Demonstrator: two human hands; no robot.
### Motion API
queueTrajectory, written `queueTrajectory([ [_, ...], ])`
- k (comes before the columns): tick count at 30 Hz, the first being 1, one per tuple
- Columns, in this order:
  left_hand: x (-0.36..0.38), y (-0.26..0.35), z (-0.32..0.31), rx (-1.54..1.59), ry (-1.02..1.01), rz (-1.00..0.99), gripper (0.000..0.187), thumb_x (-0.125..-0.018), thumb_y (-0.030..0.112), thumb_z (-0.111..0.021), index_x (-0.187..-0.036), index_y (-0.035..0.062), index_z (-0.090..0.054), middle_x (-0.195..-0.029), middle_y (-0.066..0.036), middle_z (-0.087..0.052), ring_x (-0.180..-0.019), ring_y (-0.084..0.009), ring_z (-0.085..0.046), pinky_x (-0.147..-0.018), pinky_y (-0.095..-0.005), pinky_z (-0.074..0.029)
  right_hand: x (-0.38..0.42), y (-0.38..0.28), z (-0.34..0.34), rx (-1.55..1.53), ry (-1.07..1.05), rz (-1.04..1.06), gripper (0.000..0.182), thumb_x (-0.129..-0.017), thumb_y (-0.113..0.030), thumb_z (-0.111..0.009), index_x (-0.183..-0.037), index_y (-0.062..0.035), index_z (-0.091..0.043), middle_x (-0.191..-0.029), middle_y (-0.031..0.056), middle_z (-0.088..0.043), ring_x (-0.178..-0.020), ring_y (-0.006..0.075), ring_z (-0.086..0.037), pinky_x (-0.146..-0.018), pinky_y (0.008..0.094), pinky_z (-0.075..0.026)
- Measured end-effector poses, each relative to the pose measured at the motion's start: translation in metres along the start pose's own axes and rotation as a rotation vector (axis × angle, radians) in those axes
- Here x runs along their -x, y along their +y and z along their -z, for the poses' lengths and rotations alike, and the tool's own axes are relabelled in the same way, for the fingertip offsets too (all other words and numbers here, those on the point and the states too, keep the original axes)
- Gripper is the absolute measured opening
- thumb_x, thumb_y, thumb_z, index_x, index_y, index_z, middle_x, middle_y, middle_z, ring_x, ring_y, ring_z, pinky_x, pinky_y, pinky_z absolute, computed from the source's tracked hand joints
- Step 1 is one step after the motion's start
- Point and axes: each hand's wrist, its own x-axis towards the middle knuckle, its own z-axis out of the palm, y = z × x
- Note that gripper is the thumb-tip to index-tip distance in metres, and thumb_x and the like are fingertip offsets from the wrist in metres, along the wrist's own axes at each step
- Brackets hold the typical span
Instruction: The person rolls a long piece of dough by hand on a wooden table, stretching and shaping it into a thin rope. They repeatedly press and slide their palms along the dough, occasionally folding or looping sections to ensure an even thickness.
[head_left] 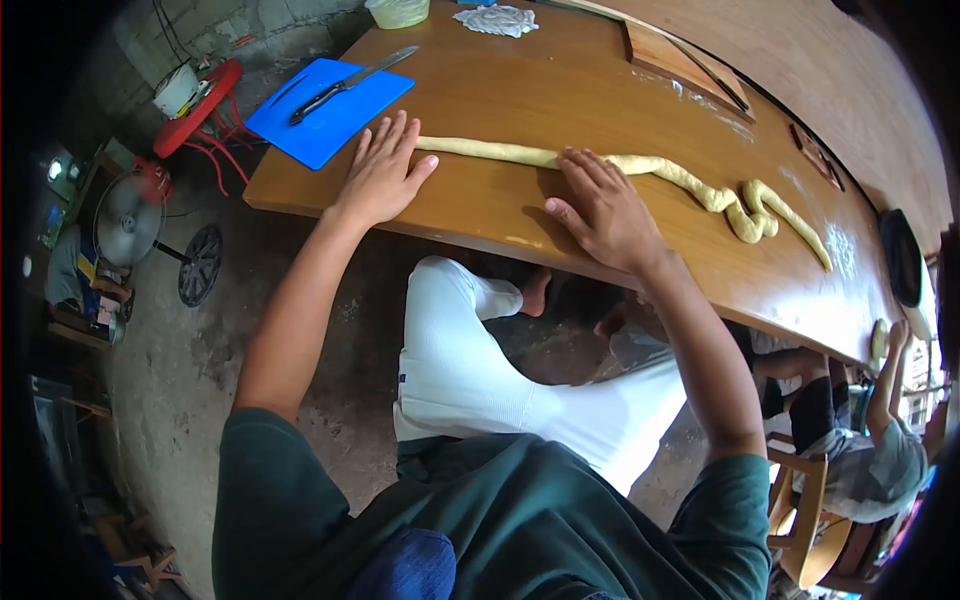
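A long, thin rope of pale yellow dough (490, 151) lies across the wooden table (500, 80). Its right part bends and loops, and the tail points toward the table's right side. My left hand (385, 175) rests flat over the rope's left end, fingers stretched and thumb apart, covering that tip. Farther right, my right hand (605, 210) lies on the dough with fingers extended and thumb spread, hiding a short stretch of it. Neither hand wraps around the dough.
Left of my hands, a black-handled knife (345, 86) lies on a blue cutting board (320, 125). A wooden board (685, 65), a crumpled white cloth (497, 20) and a greenish tub (398, 11) sit farther back. Another person (880, 465) sits at right. A fan (130, 220) stands left.
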Motion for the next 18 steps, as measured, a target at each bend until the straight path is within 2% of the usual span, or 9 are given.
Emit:
queueTrajectory([
  [2, 0.004, 0.023, 0.003, -0.028, 0.157, -0.052, 0.072, -0.112, 0.049, -0.048, -0.167, 0.0052, -0.034, -0.176, -0.021, -0.024, -0.165, -0.0364, -0.019, -0.134, -0.0519, -0.013, 0.006, -0.002, 0.013, 0.025, 0.0, -0.044, 0.076, -0.11, -0.058, -0.045, -0.154, 0.004, -0.05, -0.161, 0.0216, -0.049, -0.154, 0.0383, -0.041, -0.131, 0.0476, -0.028],
  [3, 0.005, 0.046, 0.009, 0.009, 0.191, -0.154, 0.07, -0.112, 0.047, -0.049, -0.165, 0.0028, -0.037, -0.175, -0.022, -0.028, -0.163, -0.0382, -0.023, -0.133, -0.0528, -0.015, 0.006, 0.003, 0.016, 0.071, -0.008, -0.071, 0.076, -0.111, -0.057, -0.044, -0.155, 0.0043, -0.049, -0.162, 0.0218, -0.049, -0.155, 0.0372, -0.04, -0.131, 0.0475, -0.027],
  [5, -0.001, 0.096, 0.012, 0.134, 0.12, -0.344, 0.067, -0.113, 0.046, -0.048, -0.162, -0.0001, -0.041, -0.173, -0.022, -0.031, -0.162, -0.0385, -0.027, -0.132, -0.0529, -0.02, 0.001, 0.021, 0.015, 0.137, -0.059, -0.133, 0.076, -0.113, -0.057, -0.037, -0.158, 0.0031, -0.046, -0.165, 0.0222, -0.045, -0.158, 0.034, -0.037, -0.132, 0.0486, -0.026],
  [7, -0.023, 0.137, -0.009, 0.272, 0.016, -0.453, 0.071, -0.115, 0.052, -0.038, -0.164, 0.0007, -0.039, -0.173, -0.021, -0.032, -0.162, -0.0379, -0.026, -0.133, -0.0492, -0.018, -0.009, 0.04, 0.001, 0.115, -0.078, -0.181, 0.076, -0.113, -0.057, -0.035, -0.159, 0.0022, -0.045, -0.166, 0.0218, -0.044, -0.158, 0.0337, -0.036, -0.131, 0.05, -0.025],
  [8, -0.038, 0.152, -0.022, 0.294, -0.061, -0.449, 0.074, -0.115, 0.056, -0.032, -0.167, 0.0033, -0.033, -0.176, -0.019, -0.025, -0.164, -0.0376, -0.02, -0.134, -0.0514, -0.013, -0.015, 0.052, -0.007, 0.093, -0.092, -0.228, 0.076, -0.113, -0.058, -0.032, -0.16, 0.0013, -0.044, -0.168, 0.0214, -0.042, -0.159, 0.0334, -0.035, -0.131, 0.0514, -0.025],
  [9, -0.051, 0.162, -0.037, 0.204, -0.025, -0.395, 0.074, -0.115, 0.056, -0.028, -0.169, 0.0066, -0.029, -0.178, -0.018, -0.02, -0.165, -0.0376, -0.017, -0.134, -0.0544, -0.009, -0.022, 0.071, -0.018, 0.085, -0.118, -0.251, 0.077, -0.114, -0.059, -0.026, -0.163, -0.0009, -0.041, -0.17, 0.0204, -0.039, -0.16, 0.0322, -0.032, -0.132, 0.053, -0.022],
  [10, -0.065, 0.169, -0.043, 0.113, 0.01, -0.34, 0.074, -0.115, 0.057, -0.024, -0.171, 0.01, -0.025, -0.179, -0.016, -0.016, -0.166, -0.0376, -0.014, -0.133, -0.0574, -0.006, -0.034, 0.08, -0.018, 0.086, -0.122, -0.252, 0.077, -0.114, -0.059, -0.026, -0.163, -0.0009, -0.041, -0.17, 0.0204, -0.039, -0.16, 0.0322, -0.032, -0.132, 0.053, -0.022],
  [13, -0.118, 0.17, -0.053, 0.177, -0.092, -0.192, 0.073, -0.113, 0.059, -0.02, -0.173, 0.0169, -0.018, -0.181, -0.013, -0.01, -0.166, -0.0372, -0.011, -0.132, -0.062, -0.002, -0.066, 0.108, -0.026, 0.025, -0.247, -0.437, 0.085, -0.112, -0.065, -0.013, -0.167, -0.0039, -0.034, -0.174, 0.0179, -0.033, -0.164, 0.0305, -0.023, -0.134, 0.0522, -0.013],
  [18, -0.195, 0.17, -0.063, 0.054, -0.157, -0.035, 0.075, -0.111, 0.061, -0.024, -0.174, 0.0202, -0.018, -0.181, -0.008, -0.012, -0.167, -0.0348, -0.012, -0.133, -0.0598, -0.004, -0.122, 0.153, -0.045, 0.091, -0.225, -0.619, 0.092, -0.108, -0.072, -0.014, -0.169, -0.0042, -0.026, -0.178, 0.0151, -0.024, -0.166, 0.0299, -0.016, -0.135, 0.0511, -0.01],
])
